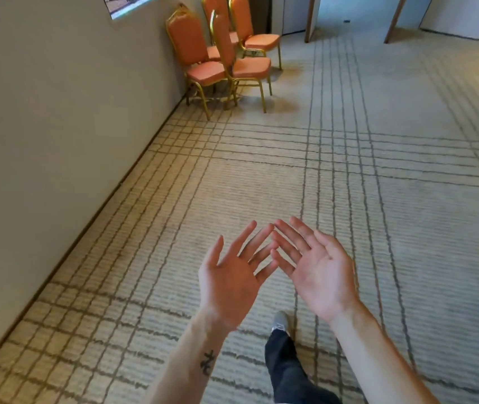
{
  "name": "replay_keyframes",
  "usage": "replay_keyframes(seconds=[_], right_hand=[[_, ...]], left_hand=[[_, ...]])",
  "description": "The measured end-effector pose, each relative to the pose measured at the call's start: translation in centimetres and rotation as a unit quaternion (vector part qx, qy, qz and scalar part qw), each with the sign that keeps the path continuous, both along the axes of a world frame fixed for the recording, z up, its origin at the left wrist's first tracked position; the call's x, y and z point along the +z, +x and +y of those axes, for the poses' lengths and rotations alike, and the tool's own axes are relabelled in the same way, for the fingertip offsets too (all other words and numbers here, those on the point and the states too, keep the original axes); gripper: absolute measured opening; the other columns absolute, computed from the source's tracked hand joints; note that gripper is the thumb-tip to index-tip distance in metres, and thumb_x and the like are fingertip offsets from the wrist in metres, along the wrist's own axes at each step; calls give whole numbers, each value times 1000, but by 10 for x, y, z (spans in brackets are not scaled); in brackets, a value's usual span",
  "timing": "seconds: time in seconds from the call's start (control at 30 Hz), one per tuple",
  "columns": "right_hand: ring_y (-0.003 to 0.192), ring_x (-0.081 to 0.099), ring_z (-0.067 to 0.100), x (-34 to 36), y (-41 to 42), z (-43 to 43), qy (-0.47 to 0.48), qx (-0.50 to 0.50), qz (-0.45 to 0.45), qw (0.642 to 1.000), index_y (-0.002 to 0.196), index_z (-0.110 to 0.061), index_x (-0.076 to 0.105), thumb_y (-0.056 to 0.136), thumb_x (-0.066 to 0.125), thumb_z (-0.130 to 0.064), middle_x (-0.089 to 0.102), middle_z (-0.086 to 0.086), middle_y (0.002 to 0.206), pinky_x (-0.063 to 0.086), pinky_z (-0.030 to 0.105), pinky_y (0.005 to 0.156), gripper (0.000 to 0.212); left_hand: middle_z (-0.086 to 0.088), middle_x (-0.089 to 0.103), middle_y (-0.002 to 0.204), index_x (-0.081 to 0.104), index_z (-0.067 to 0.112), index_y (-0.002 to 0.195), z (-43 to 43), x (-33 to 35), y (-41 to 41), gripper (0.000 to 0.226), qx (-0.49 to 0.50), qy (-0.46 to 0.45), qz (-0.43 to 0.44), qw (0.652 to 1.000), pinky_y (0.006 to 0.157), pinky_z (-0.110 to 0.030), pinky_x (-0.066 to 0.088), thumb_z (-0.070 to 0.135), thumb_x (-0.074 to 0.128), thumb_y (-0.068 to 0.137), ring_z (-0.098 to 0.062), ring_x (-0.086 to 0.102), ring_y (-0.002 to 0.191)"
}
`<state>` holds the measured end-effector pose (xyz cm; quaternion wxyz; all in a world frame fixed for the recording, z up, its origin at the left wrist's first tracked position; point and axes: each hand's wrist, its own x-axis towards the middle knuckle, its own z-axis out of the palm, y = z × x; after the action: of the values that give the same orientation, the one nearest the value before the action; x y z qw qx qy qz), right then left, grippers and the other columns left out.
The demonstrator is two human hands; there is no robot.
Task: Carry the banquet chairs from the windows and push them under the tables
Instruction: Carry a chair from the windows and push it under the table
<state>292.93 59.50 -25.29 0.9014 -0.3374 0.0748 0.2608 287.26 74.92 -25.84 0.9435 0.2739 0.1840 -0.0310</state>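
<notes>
Both empty with fingers spread, my left hand [232, 275] and right hand [319, 275] reach toward the banquet chairs [250, 67] by the wall [57, 112]; I judge this the fetching step, and next I need to grasp one backrest

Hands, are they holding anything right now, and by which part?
Nothing. The left hand and right hand are open and empty; the chairs stand ahead.

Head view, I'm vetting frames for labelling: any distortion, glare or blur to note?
In the head view, wide-angle distortion tilts the wall and fans the carpet lines; the window strip is blown out; the banquet chairs cast soft shadows on the carpet; the left hand and right hand look slightly soft.
</notes>
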Motion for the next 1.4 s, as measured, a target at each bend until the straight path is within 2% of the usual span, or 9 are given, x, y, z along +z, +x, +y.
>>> replay_keyframes(seconds=[0.1, 0.23, 0.47, 0.63, 0.73, 0.9, 1.13, 1.3, 1.4], right_hand=[[133, 56, 32, -5, 83, 20, 13, 16, -11, 1000, 145, -6, 51, 104, 40, -33, 59, 17, 143, 42, 47, 108, 50], [129, 59, 31, 6, 188, 55, 7, 56, -17, 998, 145, -8, 51, 104, 39, -35, 60, 14, 144, 43, 46, 106, 50], [121, 59, 31, 17, 349, 137, 0, 112, -31, 993, 144, -7, 52, 104, 39, -34, 58, 15, 145, 44, 45, 100, 50], [123, 58, 32, 2, 459, 203, -21, 107, -34, 993, 145, -7, 51, 104, 38, -35, 58, 15, 145, 43, 46, 102, 51], [123, 59, 31, 2, 527, 256, -43, 118, -34, 992, 145, -8, 51, 104, 38, -36, 59, 14, 144, 44, 45, 102, 52], [125, 60, 33, 19, 627, 327, -44, 74, -30, 996, 144, -5, 52, 103, 39, -32, 60, 15, 143, 44, 47, 103, 51], [132, 57, 37, 30, 762, 406, -43, 43, -8, 998, 144, -5, 51, 104, 39, -31, 61, 16, 141, 42, 51, 110, 49], [129, 59, 36, 11, 871, 456, -49, 56, 8, 997, 143, -7, 53, 105, 37, -31, 62, 16, 141, 44, 51, 107, 48], [128, 59, 36, -3, 944, 488, -21, 72, 31, 997, 143, -7, 53, 103, 39, -31, 62, 16, 141, 44, 50, 104, 49]], left_hand=[[-19, 55, 148, 50, 8, 148, 20, 0, 81, 63, -4, 10, -4, 1000, 123, -56, 25, 50, 32, 105, -40, 41, 146], [-19, 56, 147, 49, 8, 149, 54, 15, 179, 63, 9, 29, -17, 999, 117, -53, 31, 50, 31, 105, -36, 46, 131], [-20, 54, 149, 63, 9, 139, 120, 20, 327, 61, 72, 25, -1, 997, 104, -48, 39, 48, 36, 102, -30, 58, 111], [-23, 55, 146, 59, 8, 143, 192, 0, 436, 63, 75, 21, 3, 997, 108, -52, 36, 50, 34, 104, -38, 50, 122], [-23, 55, 146, 52, 9, 147, 244, -4, 506, 63, 63, 9, 8, 998, 109, -52, 36, 50, 31, 104, -38, 52, 121], [-24, 55, 147, 50, 9, 149, 319, 5, 614, 64, 49, -8, -5, 999, 108, -52, 35, 50, 30, 105, -36, 54, 115], [-22, 56, 146, 49, 10, 148, 406, 18, 748, 62, 48, 9, 1, 999, 122, -56, 23, 51, 29, 106, -39, 48, 133], [-20, 57, 146, 50, 11, 148, 457, 0, 850, 63, 77, 17, 18, 997, 120, -55, 30, 53, 28, 106, -38, 49, 140], [-22, 56, 146, 49, 10, 149, 484, -3, 925, 63, 100, 25, 28, 994, 114, -53, 37, 52, 28, 106, -38, 51, 139]])
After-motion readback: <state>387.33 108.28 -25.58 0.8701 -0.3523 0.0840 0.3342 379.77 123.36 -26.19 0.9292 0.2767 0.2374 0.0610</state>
